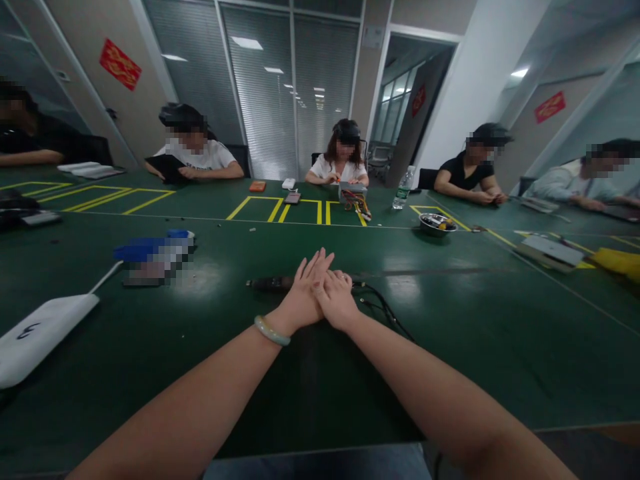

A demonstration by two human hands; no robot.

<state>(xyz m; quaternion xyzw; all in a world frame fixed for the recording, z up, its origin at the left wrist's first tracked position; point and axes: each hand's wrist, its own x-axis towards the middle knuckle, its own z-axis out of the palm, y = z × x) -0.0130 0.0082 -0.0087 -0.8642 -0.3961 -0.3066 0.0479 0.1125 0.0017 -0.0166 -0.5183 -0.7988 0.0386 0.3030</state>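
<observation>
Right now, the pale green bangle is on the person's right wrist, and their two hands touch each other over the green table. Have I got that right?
Not quite: the pale green bangle is on the left wrist, not the right, as the head view shows. The rest holds: the left hand and right hand touch each other over the green table.

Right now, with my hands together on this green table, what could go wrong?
Your left hand and right hand sit right against the black corded tool, so a careless shift could knock it, and if it is hot, which the view can't show, you might get burned. Its black cable trails beside your right hand and could snag. The pale green bangle on your left wrist might catch on it too.
</observation>
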